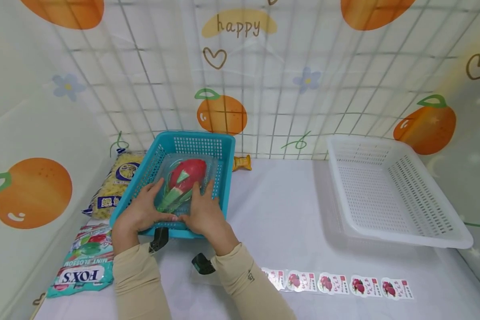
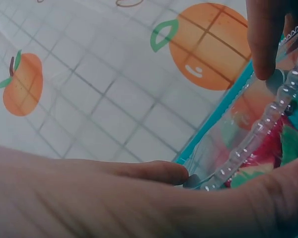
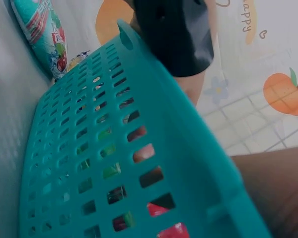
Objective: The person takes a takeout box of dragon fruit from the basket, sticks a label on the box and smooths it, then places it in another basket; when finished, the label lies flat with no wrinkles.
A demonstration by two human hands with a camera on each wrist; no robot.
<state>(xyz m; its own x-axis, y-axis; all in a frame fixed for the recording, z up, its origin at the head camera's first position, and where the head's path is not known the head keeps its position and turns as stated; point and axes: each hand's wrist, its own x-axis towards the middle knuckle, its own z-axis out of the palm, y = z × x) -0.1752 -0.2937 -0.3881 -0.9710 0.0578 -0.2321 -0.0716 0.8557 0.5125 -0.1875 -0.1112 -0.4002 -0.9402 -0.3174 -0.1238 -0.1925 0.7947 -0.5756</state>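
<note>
Evidently clear clamshell (image 1: 186, 184) steadied inside teal basket (image 1: 224, 178): left hand (image 1: 142, 211), right hand (image 1: 202, 213) clasped around sides, thumbs touching.

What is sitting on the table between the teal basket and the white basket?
Only a small yellow wrapped candy, close beside the teal basket; the rest toward the white basket is bare tablecloth, per the head view.

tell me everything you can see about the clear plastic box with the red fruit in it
The clear plastic clamshell box looks thin, glossy and see-through, with a ribbed, beaded rim visible in the left wrist view. Inside lies a red dragon fruit with green scales, its green end pointing toward the person. The box sits inside the teal perforated plastic basket. The left hand and right hand grip it from either side, fingers along its edges, thumbs at its near edge.
</note>
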